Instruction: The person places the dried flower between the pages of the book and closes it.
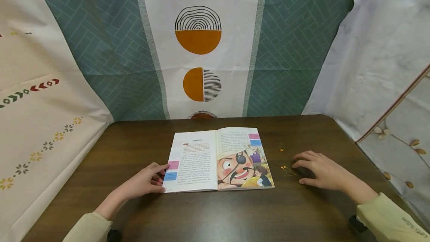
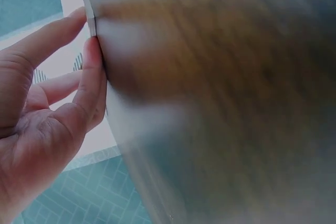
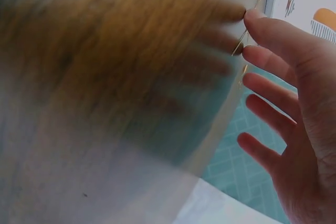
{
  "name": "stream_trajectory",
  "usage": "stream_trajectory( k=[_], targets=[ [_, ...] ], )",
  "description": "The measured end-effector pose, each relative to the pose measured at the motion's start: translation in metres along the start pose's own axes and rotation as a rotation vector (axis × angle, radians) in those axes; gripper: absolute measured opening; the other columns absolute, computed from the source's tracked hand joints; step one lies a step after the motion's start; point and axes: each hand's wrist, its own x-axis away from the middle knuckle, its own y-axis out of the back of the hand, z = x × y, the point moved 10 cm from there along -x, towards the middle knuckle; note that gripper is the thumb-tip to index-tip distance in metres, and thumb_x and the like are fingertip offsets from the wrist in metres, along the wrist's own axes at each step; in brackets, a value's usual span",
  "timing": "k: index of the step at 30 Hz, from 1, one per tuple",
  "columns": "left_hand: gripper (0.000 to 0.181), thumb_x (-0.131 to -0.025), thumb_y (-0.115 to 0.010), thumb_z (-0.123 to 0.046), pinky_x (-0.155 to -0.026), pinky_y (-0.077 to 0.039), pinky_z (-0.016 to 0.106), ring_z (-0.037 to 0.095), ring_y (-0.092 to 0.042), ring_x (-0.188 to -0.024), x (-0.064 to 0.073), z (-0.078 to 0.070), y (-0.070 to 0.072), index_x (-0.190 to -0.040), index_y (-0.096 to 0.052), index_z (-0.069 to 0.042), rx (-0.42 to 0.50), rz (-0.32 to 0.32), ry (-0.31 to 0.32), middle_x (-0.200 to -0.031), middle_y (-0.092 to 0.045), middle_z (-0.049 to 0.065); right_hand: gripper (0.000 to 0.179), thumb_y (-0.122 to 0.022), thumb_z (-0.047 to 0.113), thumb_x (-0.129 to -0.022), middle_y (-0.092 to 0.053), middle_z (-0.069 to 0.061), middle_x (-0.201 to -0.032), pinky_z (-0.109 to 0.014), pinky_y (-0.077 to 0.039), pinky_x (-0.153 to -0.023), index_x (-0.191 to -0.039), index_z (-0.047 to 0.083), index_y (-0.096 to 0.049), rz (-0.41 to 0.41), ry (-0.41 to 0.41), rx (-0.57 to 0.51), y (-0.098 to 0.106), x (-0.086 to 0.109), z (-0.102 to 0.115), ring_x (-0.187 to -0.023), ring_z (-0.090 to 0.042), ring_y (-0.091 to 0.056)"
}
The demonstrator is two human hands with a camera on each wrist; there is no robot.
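Note:
An open picture book (image 1: pixel 196 167) lies flat on the dark wooden table. Its left page carries mostly text; the right one has a cartoon pirate with an eye patch. My left hand (image 1: pixel 146 182) touches the book's left edge, thumb near the lower corner and fingers by the coloured tabs. In the left wrist view, the left hand's (image 2: pixel 52 98) thumb and finger meet the thin edge. To the right of the book, my right hand (image 1: pixel 324 171) rests with spread fingers on the table, holding nothing. The right wrist view shows the right hand's (image 3: pixel 294 93) fingers relaxed and apart.
Yellow flower sprigs (image 1: pixel 284 168) mark the table between book and right hand; whether printed or loose I cannot tell. The brown table (image 1: pixel 201 216) meets a patterned curtain (image 1: pixel 289 47) behind. Pale cloths hang at left (image 1: pixel 50 122) and right (image 1: pixel 376 85).

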Motion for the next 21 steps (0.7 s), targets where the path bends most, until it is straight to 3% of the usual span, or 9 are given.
stream_trajectory(
  k=[9,14,21],
  targets=[
    [0.084,-0.079,-0.082,-0.015,-0.080,-0.056,0.025,0.018,-0.060,-0.093,0.000,0.000,-0.001,-0.145,-0.038,0.011,0.027,0.009,0.019,-0.114,-0.050,0.017,0.026,-0.081,0.026,-0.080,-0.063,0.008,-0.107,-0.034,-0.056,-0.075,-0.103,0.025,-0.070,0.052,-0.049,-0.109,-0.005,-0.002,-0.001,-0.095,-0.015,-0.066],
    [0.085,-0.079,-0.082,-0.016,-0.080,-0.055,0.026,0.018,-0.059,-0.094,-0.001,0.001,-0.001,-0.147,-0.037,0.010,0.032,0.012,0.034,-0.115,-0.050,0.017,0.023,-0.082,0.017,-0.078,-0.063,0.013,-0.097,-0.027,-0.053,-0.067,-0.094,0.028,-0.070,0.006,-0.036,-0.158,-0.002,-0.006,0.000,-0.084,-0.006,-0.065],
    [0.085,-0.079,-0.082,-0.018,-0.081,-0.055,0.024,0.017,-0.058,-0.094,0.000,0.004,0.000,-0.147,-0.038,0.008,0.019,0.010,0.058,-0.117,-0.050,0.016,0.023,-0.082,0.012,-0.077,-0.060,0.018,-0.081,-0.022,-0.047,-0.057,-0.079,0.029,-0.066,-0.013,-0.031,-0.130,-0.001,-0.011,0.000,-0.069,0.006,-0.055]
  ],
)
